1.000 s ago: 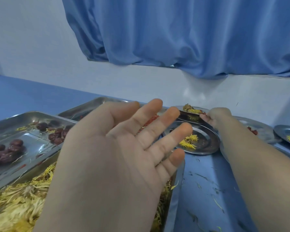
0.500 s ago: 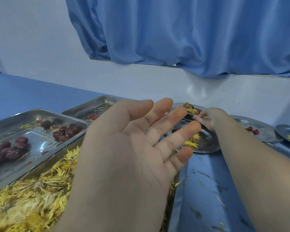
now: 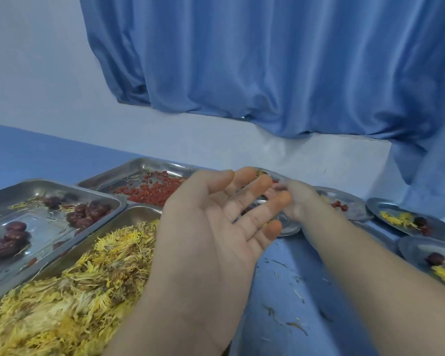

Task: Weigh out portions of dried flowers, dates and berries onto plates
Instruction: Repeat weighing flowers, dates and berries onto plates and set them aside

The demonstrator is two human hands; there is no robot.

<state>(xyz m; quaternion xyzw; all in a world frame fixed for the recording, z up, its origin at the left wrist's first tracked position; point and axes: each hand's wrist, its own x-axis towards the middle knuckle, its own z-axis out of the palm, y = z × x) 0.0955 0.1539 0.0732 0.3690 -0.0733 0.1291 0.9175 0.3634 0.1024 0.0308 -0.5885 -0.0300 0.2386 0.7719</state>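
Observation:
Three steel trays lie at the left. The nearest one holds yellow dried flowers, the left one dark red dates, the far one red berries. My left hand hovers palm up with fingers spread and nothing in it, above the flower tray's right end. My right hand is just beyond its fingertips, fingers curled at the rim of a small metal plate that carries flowers. Below both hands, another small plate shows only its edge; the hands hide the rest.
Three round metal plates sit at the right: one with berries, one with flowers, a date and berries, one with a date and flowers. Flower scraps litter the blue tabletop. A white wall and blue curtain stand behind.
My left hand has moved right and forward until its fingertips overlap my right hand. My right hand has stayed at the small plate's rim. The view has shifted, so more of the trays shows.

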